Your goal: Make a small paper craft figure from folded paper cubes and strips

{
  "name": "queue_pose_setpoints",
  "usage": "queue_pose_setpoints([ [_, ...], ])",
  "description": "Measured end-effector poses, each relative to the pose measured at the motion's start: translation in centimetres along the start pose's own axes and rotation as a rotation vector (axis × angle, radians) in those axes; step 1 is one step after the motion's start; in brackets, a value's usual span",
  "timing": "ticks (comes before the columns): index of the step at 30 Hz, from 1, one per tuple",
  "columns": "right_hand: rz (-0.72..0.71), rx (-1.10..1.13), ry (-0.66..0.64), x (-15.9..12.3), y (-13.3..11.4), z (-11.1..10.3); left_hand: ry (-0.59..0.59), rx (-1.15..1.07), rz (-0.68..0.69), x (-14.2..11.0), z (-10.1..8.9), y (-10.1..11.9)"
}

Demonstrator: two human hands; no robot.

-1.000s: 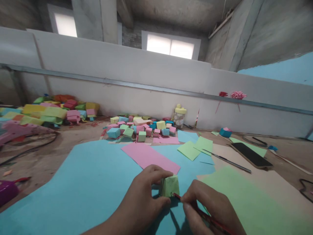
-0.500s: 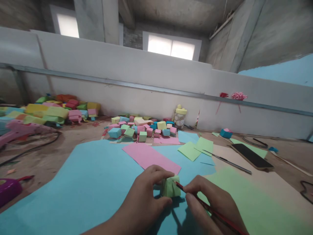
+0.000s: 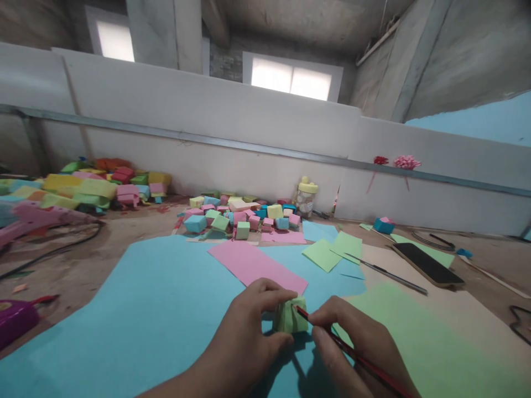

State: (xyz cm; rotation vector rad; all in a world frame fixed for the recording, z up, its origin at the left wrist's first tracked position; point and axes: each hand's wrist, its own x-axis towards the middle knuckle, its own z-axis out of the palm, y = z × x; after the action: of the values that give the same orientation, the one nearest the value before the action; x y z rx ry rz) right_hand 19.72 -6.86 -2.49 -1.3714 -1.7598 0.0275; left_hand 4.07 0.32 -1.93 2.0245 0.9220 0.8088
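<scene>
Between the thumb and fingers of my left hand (image 3: 244, 331) is a small light-green paper box (image 3: 293, 319), held on the large blue paper sheet (image 3: 166, 298). My right hand (image 3: 357, 342) grips a red and black pencil (image 3: 344, 347), its tip at the near face of the box. Just beyond the box lies a pink paper strip (image 3: 255, 265). A light-green sheet (image 3: 423, 326) spreads to the right of my right hand.
Several small paper cubes (image 3: 243, 229) sit at the back beside a yellow-lidded jar (image 3: 306, 198). On the right are a smartphone (image 3: 427, 264) and a thin dark metal tool (image 3: 390, 275). A pink glue gun (image 3: 41, 215) and purple tape measure (image 3: 16, 320) lie left.
The pencil tip has shifted very slightly on the box's face, and the right hand with it. My left hand keeps its hold on the box.
</scene>
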Motion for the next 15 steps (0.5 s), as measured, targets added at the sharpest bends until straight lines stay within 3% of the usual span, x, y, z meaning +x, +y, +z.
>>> queue_pose_setpoints([
  [15,-0.104,-0.047,-0.027,0.0,0.24,-0.02,0.0,0.015,0.001,0.11,0.04,-0.12],
])
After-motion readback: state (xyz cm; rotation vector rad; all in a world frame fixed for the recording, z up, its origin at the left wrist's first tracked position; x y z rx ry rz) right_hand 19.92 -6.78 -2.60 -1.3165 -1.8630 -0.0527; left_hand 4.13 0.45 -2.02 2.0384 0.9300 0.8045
